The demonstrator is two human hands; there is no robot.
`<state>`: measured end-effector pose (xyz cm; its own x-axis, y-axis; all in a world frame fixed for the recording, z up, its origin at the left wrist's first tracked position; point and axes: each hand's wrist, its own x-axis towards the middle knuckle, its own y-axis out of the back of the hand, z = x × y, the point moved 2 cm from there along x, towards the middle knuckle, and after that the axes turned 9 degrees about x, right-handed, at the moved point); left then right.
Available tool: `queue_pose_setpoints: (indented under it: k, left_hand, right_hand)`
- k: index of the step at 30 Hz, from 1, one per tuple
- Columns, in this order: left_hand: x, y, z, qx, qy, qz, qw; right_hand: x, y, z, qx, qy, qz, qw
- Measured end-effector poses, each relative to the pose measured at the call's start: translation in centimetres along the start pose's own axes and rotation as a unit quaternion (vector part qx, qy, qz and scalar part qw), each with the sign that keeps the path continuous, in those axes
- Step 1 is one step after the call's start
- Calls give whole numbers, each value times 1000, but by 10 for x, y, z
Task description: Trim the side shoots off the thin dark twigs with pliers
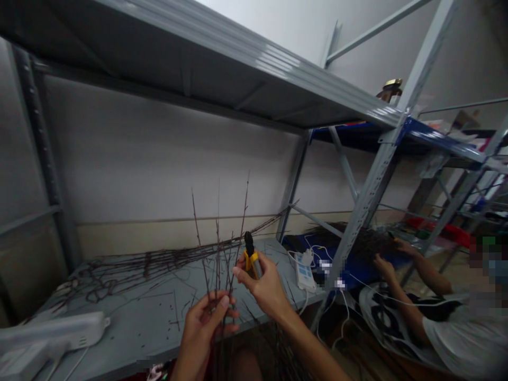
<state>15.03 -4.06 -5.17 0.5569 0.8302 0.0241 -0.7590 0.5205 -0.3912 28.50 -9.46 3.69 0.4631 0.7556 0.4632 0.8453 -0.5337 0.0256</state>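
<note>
The left hand (210, 320) pinches several thin twigs (218, 248) between thumb and fingers, holding them upright over the shelf's (138, 323) front edge. Just beside them, the right hand (265, 286) is wrapped around yellow-handled cutters (249, 245), black tip upward. Behind, more twigs (146, 266) lie along the shelf. To the right sits a power strip (305, 275); farther off, a co-worker's hands (384, 267) reach over dark twigs (359, 243).

One left hand (210, 317), one right hand (266, 286) — one pair of cutters (249, 245), at least three upright twigs (245, 207), lying twigs (147, 264) beyond counting, two power strips (305, 272), one brown jar (390, 93) — plus one co-worker (456, 330), showing two hands (384, 267).
</note>
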Motion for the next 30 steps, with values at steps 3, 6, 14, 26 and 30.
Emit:
queue_pose_setpoints:
  k: [3, 6, 14, 26, 30]
  left_hand:
    - [12, -6, 12, 5, -23, -17, 1000]
    - [19, -12, 15, 7, -44, -27, 999]
    - [16, -17, 9, 15, -30, -29, 999]
    - [1, -30, 14, 0, -24, -15, 1000]
    - [-1, -32, 14, 1, -25, -16, 1000]
  right_hand:
    - [-4, -4, -4, -33, 21, -5, 999]
    - [-3, -1, -9, -75, 48, -21, 996]
    - [19, 47, -33, -384, 244, -13, 891]
    - [34, 68, -61, -591, 312, -89, 738]
    - [33, 69, -61, -610, 323, -86, 719]
